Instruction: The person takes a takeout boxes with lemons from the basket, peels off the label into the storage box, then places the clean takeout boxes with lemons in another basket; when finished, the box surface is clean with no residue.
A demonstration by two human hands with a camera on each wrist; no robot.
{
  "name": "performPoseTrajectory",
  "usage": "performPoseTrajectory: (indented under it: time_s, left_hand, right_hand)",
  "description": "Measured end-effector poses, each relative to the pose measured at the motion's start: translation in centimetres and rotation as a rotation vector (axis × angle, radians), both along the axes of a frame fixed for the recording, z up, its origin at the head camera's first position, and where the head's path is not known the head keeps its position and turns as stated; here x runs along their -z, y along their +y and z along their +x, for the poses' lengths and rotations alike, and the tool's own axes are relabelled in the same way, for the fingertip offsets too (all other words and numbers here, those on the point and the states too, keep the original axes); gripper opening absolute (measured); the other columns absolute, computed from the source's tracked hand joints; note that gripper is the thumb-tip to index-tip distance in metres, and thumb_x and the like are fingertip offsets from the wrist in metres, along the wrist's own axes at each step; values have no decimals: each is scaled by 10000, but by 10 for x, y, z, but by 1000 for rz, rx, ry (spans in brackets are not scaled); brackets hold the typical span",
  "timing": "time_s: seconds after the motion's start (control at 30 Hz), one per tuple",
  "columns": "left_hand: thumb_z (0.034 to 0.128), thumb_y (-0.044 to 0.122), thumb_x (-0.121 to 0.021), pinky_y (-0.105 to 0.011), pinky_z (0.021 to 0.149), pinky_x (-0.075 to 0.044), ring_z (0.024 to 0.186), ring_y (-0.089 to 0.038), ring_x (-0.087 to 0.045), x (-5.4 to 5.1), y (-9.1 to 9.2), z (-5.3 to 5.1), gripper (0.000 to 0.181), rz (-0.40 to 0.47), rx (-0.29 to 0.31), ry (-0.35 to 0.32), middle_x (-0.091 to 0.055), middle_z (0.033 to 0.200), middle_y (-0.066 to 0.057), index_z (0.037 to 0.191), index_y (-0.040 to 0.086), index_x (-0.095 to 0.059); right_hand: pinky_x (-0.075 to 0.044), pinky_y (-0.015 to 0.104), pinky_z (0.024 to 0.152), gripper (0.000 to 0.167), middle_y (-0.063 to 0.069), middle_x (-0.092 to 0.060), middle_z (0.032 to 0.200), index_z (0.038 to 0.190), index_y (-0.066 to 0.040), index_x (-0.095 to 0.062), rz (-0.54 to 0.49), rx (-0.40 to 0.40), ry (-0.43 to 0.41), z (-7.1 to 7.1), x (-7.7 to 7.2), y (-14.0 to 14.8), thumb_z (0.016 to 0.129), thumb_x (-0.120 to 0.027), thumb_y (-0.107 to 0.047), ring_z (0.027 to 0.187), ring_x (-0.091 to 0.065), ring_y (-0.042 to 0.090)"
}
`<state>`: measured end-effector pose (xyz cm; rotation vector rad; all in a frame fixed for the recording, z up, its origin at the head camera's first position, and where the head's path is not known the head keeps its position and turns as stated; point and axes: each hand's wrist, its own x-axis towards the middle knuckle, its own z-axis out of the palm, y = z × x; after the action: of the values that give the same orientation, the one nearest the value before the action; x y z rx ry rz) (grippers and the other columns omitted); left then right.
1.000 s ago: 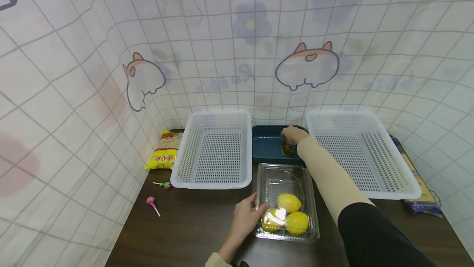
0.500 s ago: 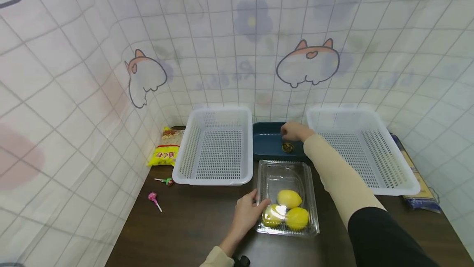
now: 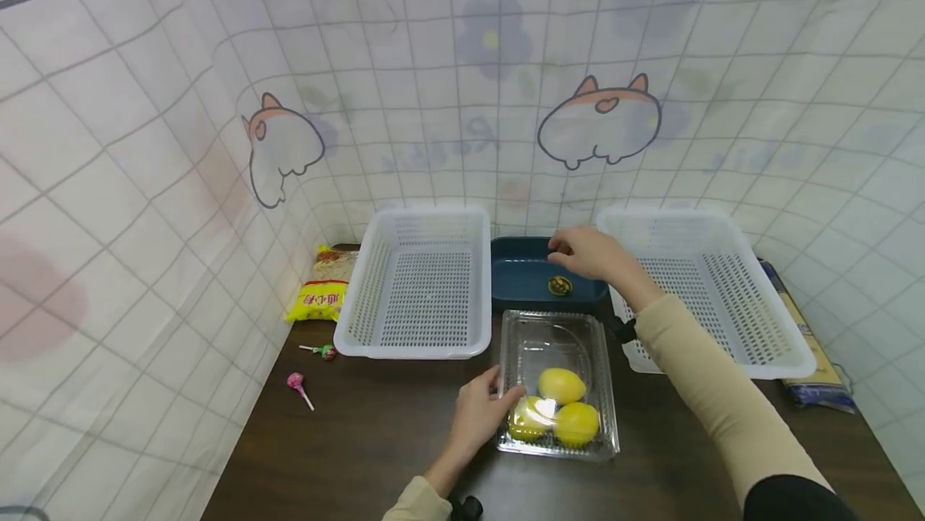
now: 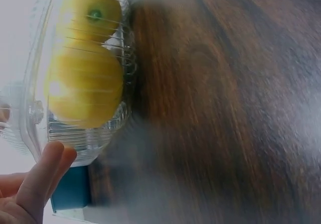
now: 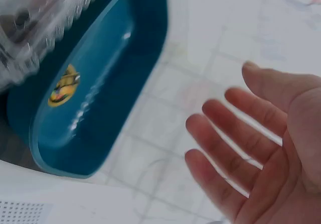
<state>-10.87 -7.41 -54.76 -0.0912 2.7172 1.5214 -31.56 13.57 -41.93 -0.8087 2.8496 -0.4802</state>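
Observation:
My left hand (image 3: 477,415) rests against the left edge of a clear plastic clamshell box (image 3: 552,336), its fingers fairly straight. Inside the closed box lie three lemons (image 3: 576,425); two lemons (image 4: 85,83) show through its side in the left wrist view. Above the right part of a dark teal tray (image 3: 516,280) hovers my right hand (image 3: 588,253). In the right wrist view that hand (image 5: 251,143) holds nothing, with its fingers spread and slightly bent. A small round item with a yellow and dark pattern (image 3: 560,286) lies in the tray.
White perforated baskets stand left (image 3: 426,296) and right (image 3: 694,312) of the tray. A yellow food bag (image 3: 323,284) and two lollipops (image 3: 298,383) are at the left. A long blue and tan packet (image 3: 809,336) lies beyond the right basket. A patterned cloth hangs behind.
My right hand has lifted from the tray and drawn back to the right, its fingers loosening. The round item stays in the tray. My left hand keeps its place at the box.

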Motion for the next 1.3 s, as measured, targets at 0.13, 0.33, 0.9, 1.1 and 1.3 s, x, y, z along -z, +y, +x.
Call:
performPoseTrajectory:
  time_s: [0.13, 0.33, 0.9, 1.1, 1.3]
  left_hand:
    - [869, 373, -743, -224, 629, -550, 913, -205, -759, -1, -2, -1, 636, 0, 3, -10, -750, 1004, -111, 1327, -43, -595]
    - [869, 389, -737, -191, 608, -508, 846, -112, -730, -1, -2, 0, 641, -9, 22, -19, -751, 987, -88, 1318, -47, -599]
    - [850, 377, -761, -318, 722, -619, 914, -269, -773, 3, 0, 2, 669, 39, -27, -18, -748, 1066, -159, 1328, -57, -583]
    - [846, 409, -763, -318, 717, -614, 895, -250, -776, 6, 2, 3, 687, 20, -29, -19, -752, 1069, -156, 1322, -55, -589]
    - [828, 421, -775, -314, 700, -618, 863, -252, -779, 6, 3, -1, 664, 10, -58, 9, -758, 1029, -140, 1293, -28, -622]
  right_hand:
    - [-579, 413, 766, 389, 103, -748, 1100, 1262, -97, -651, -63, 85, 94, 42, -2, 7, 984, -604, -366, 907, -712, 236]
    - [-570, 348, 653, 359, 60, -766, 994, 1192, -112, -685, -115, 192, 123, 106, 19, 21, 946, -657, -372, 818, -711, 189]
    - [-572, 539, 618, 792, 315, -609, 1285, 1382, 47, -512, -66, 510, -9, 184, 86, 24, 857, -714, -510, 950, -676, 494]
    - [-565, 569, 652, 928, 370, -630, 1210, 1399, 133, -431, -56, 549, -171, 194, 91, 28, 879, -627, -611, 916, -672, 524]
    - [-574, 567, 715, 969, 345, -691, 1066, 1391, 200, -382, -126, 498, -264, 195, 96, 31, 896, -612, -600, 895, -694, 495]
